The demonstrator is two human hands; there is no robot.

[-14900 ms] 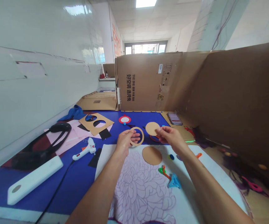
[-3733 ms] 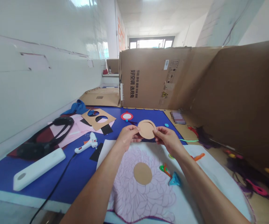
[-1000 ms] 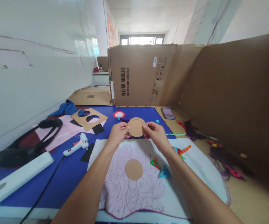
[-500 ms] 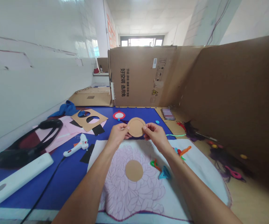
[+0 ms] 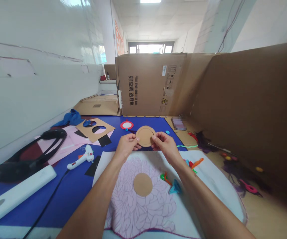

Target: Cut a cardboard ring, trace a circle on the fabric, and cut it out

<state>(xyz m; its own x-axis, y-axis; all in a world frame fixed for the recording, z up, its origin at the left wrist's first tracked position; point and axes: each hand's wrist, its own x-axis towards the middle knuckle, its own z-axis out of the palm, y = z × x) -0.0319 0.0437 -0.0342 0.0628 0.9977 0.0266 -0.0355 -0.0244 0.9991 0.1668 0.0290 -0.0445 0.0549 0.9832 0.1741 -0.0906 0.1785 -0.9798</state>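
A round cardboard piece [image 5: 145,135], with a ring-shaped rim around its flat middle, is held up between both hands. My left hand [image 5: 128,145] pinches its left edge, and my right hand [image 5: 163,143] grips the right edge with the thumb on the front. Below them, a plain cardboard disc [image 5: 143,184] lies on the white cloth [image 5: 195,199] printed with a petal pattern. Small colourful pieces, among them a blue triangular one [image 5: 175,187], rest on the cloth beside my right forearm.
To the left lie a white glue gun [image 5: 82,158] with a black cord, a long white device [image 5: 21,192] and a cardboard sheet [image 5: 95,128] with two round holes. Behind the hands is a red-rimmed oval [image 5: 127,125]. Large cardboard walls [image 5: 150,86] stand at the back and right.
The view has tilted up slightly, so everything sits a little lower. Both hands keep their hold on the round cardboard piece, which is turned a little more toward me.
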